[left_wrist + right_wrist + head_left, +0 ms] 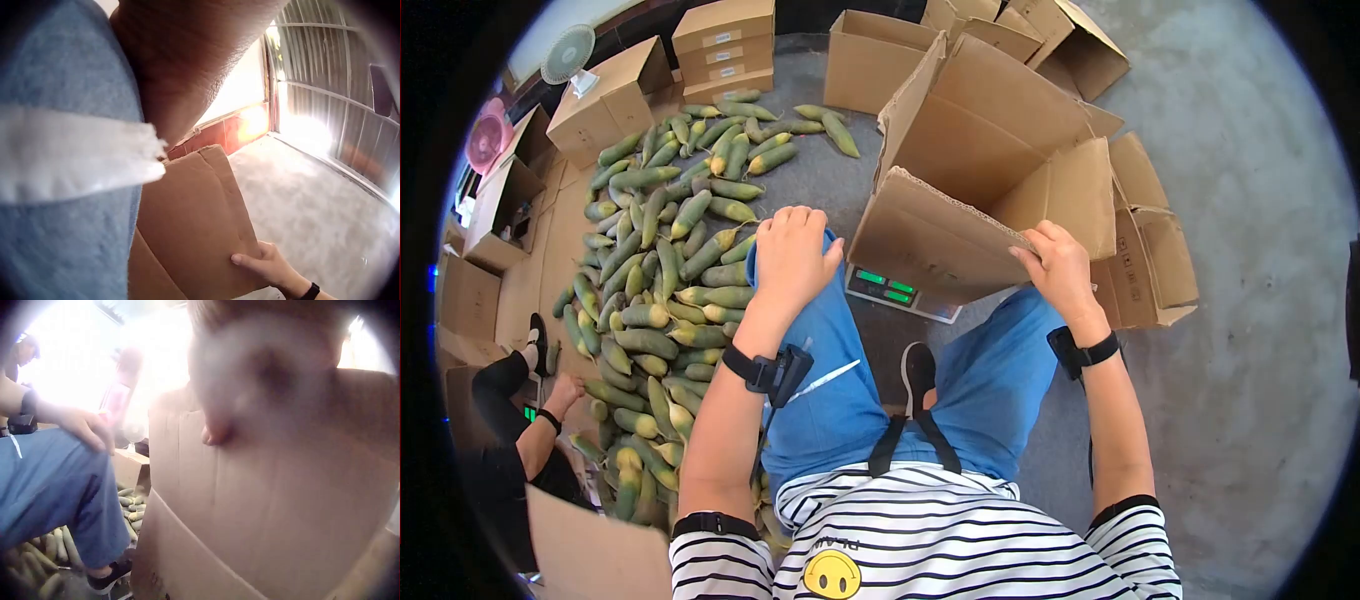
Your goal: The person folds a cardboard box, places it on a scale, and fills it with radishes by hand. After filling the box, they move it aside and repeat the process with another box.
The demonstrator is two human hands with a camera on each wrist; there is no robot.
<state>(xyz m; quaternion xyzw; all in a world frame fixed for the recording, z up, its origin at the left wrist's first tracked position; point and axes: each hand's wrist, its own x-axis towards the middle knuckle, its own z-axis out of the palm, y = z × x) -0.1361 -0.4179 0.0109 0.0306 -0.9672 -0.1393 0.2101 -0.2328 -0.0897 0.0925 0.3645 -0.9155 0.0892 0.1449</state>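
Observation:
My left hand rests on my left knee, its fingers draped over the top of the blue trouser leg. With my right hand I pinch the upper edge of an open cardboard box, thumb on the near face; the right wrist view shows the thumb against the board. The box sits tilted on a digital scale with green lit displays, between my knees. In the left wrist view the same hand grips the flap's edge.
A big pile of long green radishes covers the floor at left. More cardboard boxes stand at the back, another at right. A small fan stands on a box. Another person's hand reaches to the pile.

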